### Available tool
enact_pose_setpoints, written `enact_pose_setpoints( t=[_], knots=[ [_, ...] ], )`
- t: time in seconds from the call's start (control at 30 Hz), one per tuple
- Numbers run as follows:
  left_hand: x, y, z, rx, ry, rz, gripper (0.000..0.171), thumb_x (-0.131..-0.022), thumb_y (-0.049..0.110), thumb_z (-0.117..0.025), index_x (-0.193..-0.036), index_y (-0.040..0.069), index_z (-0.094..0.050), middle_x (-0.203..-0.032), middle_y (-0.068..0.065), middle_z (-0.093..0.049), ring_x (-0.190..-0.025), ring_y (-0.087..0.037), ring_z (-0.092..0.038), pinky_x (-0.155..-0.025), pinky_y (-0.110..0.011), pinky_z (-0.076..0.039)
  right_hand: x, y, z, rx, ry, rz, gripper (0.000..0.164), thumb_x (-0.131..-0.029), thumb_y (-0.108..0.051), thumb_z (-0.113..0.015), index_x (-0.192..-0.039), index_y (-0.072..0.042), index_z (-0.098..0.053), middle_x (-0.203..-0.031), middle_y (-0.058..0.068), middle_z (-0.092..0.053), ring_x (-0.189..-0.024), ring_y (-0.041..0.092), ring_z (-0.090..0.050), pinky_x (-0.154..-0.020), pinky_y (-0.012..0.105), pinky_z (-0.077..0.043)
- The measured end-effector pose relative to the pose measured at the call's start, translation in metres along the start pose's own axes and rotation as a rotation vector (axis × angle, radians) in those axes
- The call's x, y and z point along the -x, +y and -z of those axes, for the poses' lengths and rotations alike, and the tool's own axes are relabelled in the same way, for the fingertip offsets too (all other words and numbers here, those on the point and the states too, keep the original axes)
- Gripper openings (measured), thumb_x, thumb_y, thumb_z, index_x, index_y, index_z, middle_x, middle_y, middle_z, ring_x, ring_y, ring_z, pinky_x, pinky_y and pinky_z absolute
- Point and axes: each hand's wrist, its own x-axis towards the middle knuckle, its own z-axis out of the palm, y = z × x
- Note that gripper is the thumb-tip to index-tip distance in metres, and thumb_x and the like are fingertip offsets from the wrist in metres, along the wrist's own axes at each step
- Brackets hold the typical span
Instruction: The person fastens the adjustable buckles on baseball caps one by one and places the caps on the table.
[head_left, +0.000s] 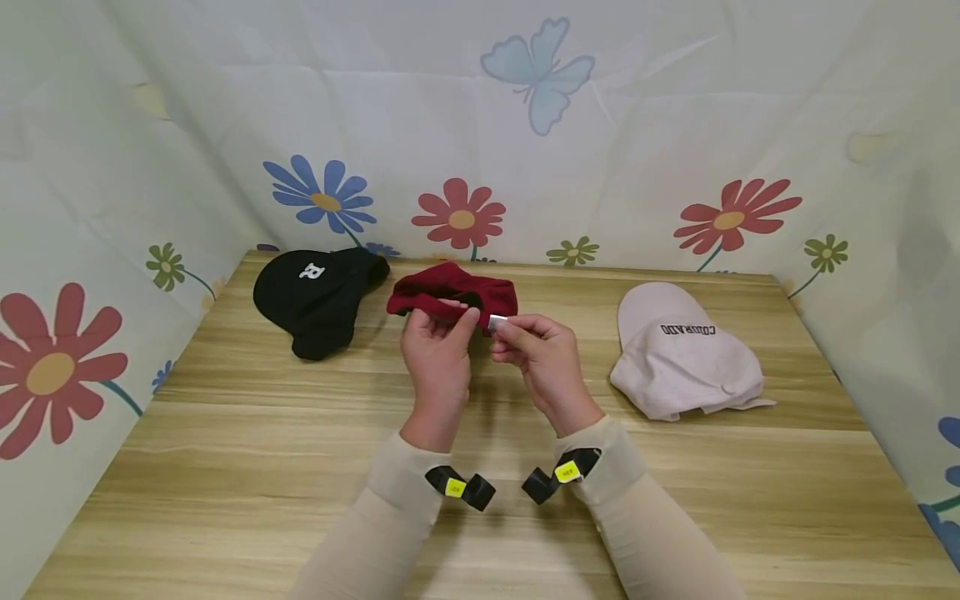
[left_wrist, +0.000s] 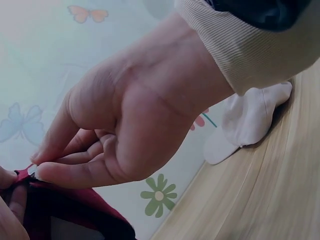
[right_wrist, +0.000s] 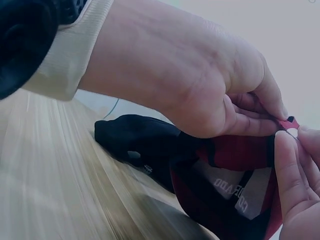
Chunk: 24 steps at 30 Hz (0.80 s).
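Observation:
A dark red cap (head_left: 442, 279) is held up above the middle of the wooden table. My left hand (head_left: 438, 367) pinches the cap's edge between thumb and fingers. Close beside it, my right hand (head_left: 551, 367) pinches a small silver metal buckle (head_left: 497, 322) at the end of the cap's strap. In the right wrist view, the cap's inside (right_wrist: 250, 195) shows a pale backing with mirrored lettering. The fingertips of both hands nearly meet at the buckle (right_wrist: 292, 132) there. The left wrist view shows the fingertips partly covering the strap.
At the left lies a black cap (head_left: 300, 292) with a white letter R. A pale pink cap (head_left: 682, 358) marked COLORADO lies at the right. Behind the wooden table (head_left: 300, 467) hangs a white cloth (head_left: 637, 167) printed with flowers and a butterfly.

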Motion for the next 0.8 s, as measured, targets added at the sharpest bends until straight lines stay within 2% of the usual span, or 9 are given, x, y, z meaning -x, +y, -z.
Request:
enact_pose_setpoints(
  t=[0.27, 0.43, 0.6, 0.7, 0.8],
  knots=[
    [0.0035, -0.0026, -0.0035, 0.062, 0.000, 0.020, 0.026, -0.077, -0.006, -0.076, -0.096, -0.011, -0.058, -0.083, 0.000, -0.065, -0.082, -0.014, -0.065, -0.077, -0.022, -0.056, -0.0003, 0.0028, 0.0001, -0.060, -0.002, 0.018, 0.014, -0.090, 0.000, -0.064, -0.084, -0.008, -0.073, -0.075, 0.004, -0.072, -0.060, 0.012, -0.069, -0.061, 0.025, -0.059],
    [0.0039, -0.0034, -0.0039, 0.082, 0.001, 0.041, 0.019, -0.076, -0.007, -0.076, -0.088, -0.002, -0.062, -0.082, 0.000, -0.066, -0.082, -0.014, -0.065, -0.076, -0.022, -0.056, -0.0007, 0.0030, 0.0008, -0.059, 0.006, 0.030, 0.012, -0.090, -0.001, -0.065, -0.084, -0.008, -0.073, -0.075, 0.004, -0.072, -0.060, 0.012, -0.069, -0.061, 0.025, -0.060],
    [0.0046, -0.0037, -0.0014, 0.118, -0.021, 0.101, 0.021, -0.077, -0.004, -0.077, -0.094, -0.001, -0.064, -0.088, -0.003, -0.067, -0.084, -0.016, -0.065, -0.075, -0.024, -0.057, -0.0012, 0.0015, 0.0016, -0.061, 0.028, 0.049, 0.012, -0.089, 0.000, -0.066, -0.083, -0.008, -0.073, -0.073, 0.005, -0.072, -0.060, 0.012, -0.068, -0.061, 0.026, -0.060],
    [0.0055, -0.0036, -0.0009, 0.145, -0.026, 0.156, 0.022, -0.079, -0.003, -0.076, -0.098, -0.002, -0.065, -0.087, -0.003, -0.068, -0.076, -0.015, -0.064, -0.072, -0.025, -0.058, -0.0016, 0.0010, 0.0017, -0.075, 0.040, 0.056, 0.012, -0.088, 0.001, -0.066, -0.082, -0.008, -0.073, -0.071, 0.004, -0.071, -0.060, 0.012, -0.068, -0.061, 0.026, -0.060],
    [0.0075, -0.0043, -0.0009, 0.184, -0.027, 0.230, 0.016, -0.080, -0.003, -0.075, -0.094, -0.001, -0.067, -0.080, -0.003, -0.069, -0.068, -0.013, -0.064, -0.069, -0.026, -0.058, -0.0015, 0.0009, 0.0014, -0.092, 0.048, 0.060, 0.015, -0.088, 0.003, -0.066, -0.081, -0.008, -0.073, -0.071, 0.004, -0.071, -0.060, 0.011, -0.068, -0.060, 0.025, -0.059]
  ],
)
